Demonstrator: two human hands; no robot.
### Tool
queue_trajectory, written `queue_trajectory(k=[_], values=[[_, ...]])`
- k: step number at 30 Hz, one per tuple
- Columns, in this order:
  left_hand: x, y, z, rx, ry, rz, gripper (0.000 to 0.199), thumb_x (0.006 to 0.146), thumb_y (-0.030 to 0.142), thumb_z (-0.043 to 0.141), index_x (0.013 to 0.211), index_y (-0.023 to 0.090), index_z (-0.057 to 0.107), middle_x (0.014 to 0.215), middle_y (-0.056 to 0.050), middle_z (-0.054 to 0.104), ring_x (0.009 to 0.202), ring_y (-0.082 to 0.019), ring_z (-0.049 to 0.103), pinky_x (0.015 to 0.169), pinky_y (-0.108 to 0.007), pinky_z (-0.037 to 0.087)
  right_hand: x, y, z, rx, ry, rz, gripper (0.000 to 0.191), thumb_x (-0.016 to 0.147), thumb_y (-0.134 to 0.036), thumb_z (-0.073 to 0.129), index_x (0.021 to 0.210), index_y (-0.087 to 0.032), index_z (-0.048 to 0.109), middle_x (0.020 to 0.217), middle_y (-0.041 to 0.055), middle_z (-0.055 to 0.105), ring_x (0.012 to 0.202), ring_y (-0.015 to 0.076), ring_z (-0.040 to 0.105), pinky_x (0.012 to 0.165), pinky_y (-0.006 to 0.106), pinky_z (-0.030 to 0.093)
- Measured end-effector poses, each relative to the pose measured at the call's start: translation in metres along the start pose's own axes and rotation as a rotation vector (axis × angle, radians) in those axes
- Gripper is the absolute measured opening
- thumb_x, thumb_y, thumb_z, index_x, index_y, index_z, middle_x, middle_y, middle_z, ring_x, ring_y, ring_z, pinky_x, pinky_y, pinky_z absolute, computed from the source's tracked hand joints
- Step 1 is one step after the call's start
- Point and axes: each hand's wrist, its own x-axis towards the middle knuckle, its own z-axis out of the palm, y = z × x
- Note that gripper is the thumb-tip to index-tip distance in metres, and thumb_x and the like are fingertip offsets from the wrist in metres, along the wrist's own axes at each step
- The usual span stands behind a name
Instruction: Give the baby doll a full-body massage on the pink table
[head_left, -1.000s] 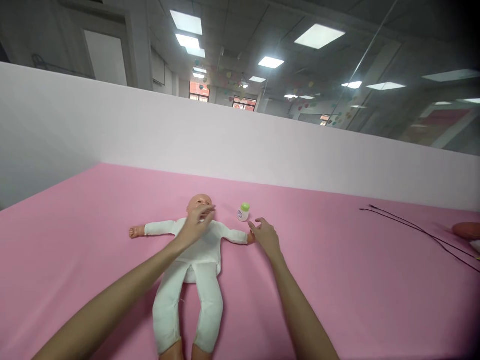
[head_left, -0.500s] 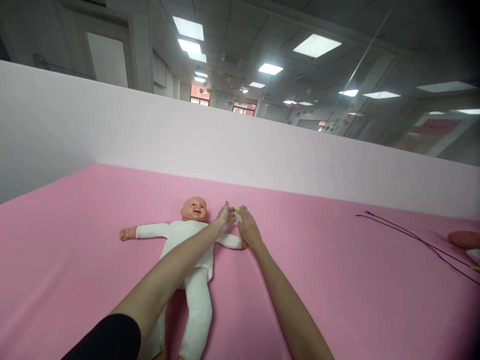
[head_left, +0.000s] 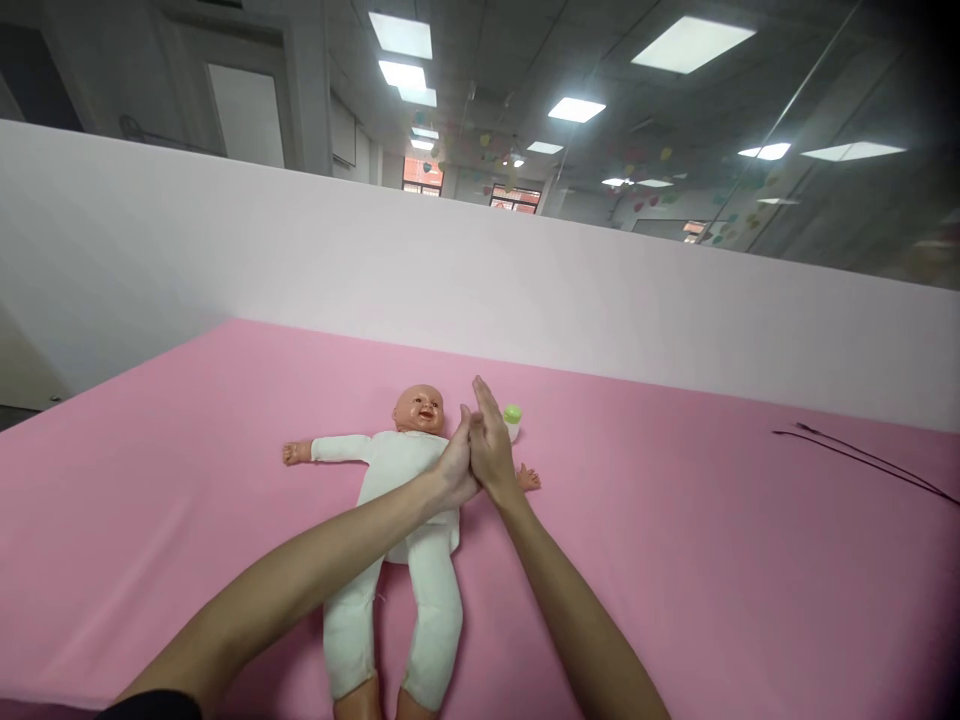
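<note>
My left hand (head_left: 455, 464) and my right hand (head_left: 491, 446) are pressed palm to palm above the baby doll's chest and arm. The right fingers stretch upward, flat and holding nothing. On the left hand the thumb points up, while the fingers are partly hidden behind the right one. The baby doll (head_left: 399, 455), in a white cloth body with bare plastic head, hands and feet, lies on its back beneath my arms. Just beyond my right hand stands a small bottle (head_left: 513, 420) with a light green cap, partly covered by that hand.
A pink padded surface (head_left: 660, 540) carries everything. Behind it runs a low white wall (head_left: 480, 290), with glass above and a lit room beyond. Thin black cables (head_left: 862, 460) lie at the right.
My hands have come away from the small bottle and toward me, and are now joined palm to palm. The bottle is left standing by itself. The camera view has shifted somewhat.
</note>
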Motion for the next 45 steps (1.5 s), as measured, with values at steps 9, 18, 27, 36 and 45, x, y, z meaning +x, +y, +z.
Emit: queue_trajectory(k=[9, 18, 27, 36, 45], values=[[-0.043, 0.01, -0.032, -0.568, -0.009, 0.077, 0.074, 0.098, 0.074, 0.025, 0.151, 0.028, 0.049, 0.16, -0.004, 0.045, 0.157, -0.021, 0.021, 0.126, -0.035, 0.028, -0.039, -0.05, 0.035, -0.083, -0.068, -0.3, 0.082, 0.1, -0.068, 0.031, 0.165, -0.02, 0.014, 0.17, 0.0105, 0.021, 0.157, 0.0326, 0.018, 0.128, 0.057, 0.021], [-0.052, 0.01, -0.05, -0.62, -0.072, 0.053, 0.076, 0.099, 0.073, 0.018, 0.148, 0.026, 0.053, 0.159, -0.005, 0.047, 0.152, -0.024, 0.033, 0.125, -0.038, 0.029, -0.052, -0.057, 0.038, -0.096, -0.118, -0.282, 0.085, 0.1, -0.069, 0.025, 0.165, -0.02, 0.003, 0.173, 0.0081, 0.005, 0.159, 0.0312, 0.006, 0.128, 0.058, 0.018], [-0.067, -0.015, -0.102, -0.181, -0.138, 0.159, 0.086, 0.093, 0.083, 0.02, 0.141, 0.025, 0.061, 0.16, -0.009, 0.045, 0.153, -0.03, 0.031, 0.126, -0.046, 0.025, -0.035, 0.005, 0.018, -0.165, -0.118, 0.08, 0.075, 0.103, -0.064, 0.031, 0.161, -0.018, 0.028, 0.166, 0.0131, 0.031, 0.155, 0.0292, 0.026, 0.126, 0.055, 0.026], [-0.056, -0.079, -0.21, 1.331, 0.061, 0.351, 0.073, 0.103, 0.06, 0.031, 0.156, 0.011, 0.039, 0.164, -0.019, 0.033, 0.154, -0.033, 0.028, 0.125, -0.057, 0.02, -0.08, 0.077, 0.007, -0.564, -0.429, 0.059, 0.078, 0.103, -0.063, 0.029, 0.154, -0.005, 0.041, 0.16, 0.0217, 0.041, 0.15, 0.0346, 0.036, 0.125, 0.056, 0.026], [-0.061, -0.059, -0.212, 1.464, 0.255, 0.357, 0.077, 0.103, 0.06, 0.03, 0.156, 0.004, 0.037, 0.164, -0.023, 0.031, 0.155, -0.036, 0.023, 0.124, -0.057, 0.022, -0.072, 0.073, -0.02, -0.689, -0.308, 0.091, 0.08, 0.103, -0.063, 0.024, 0.152, -0.003, 0.042, 0.158, 0.0252, 0.041, 0.15, 0.0387, 0.035, 0.123, 0.06, 0.023]])
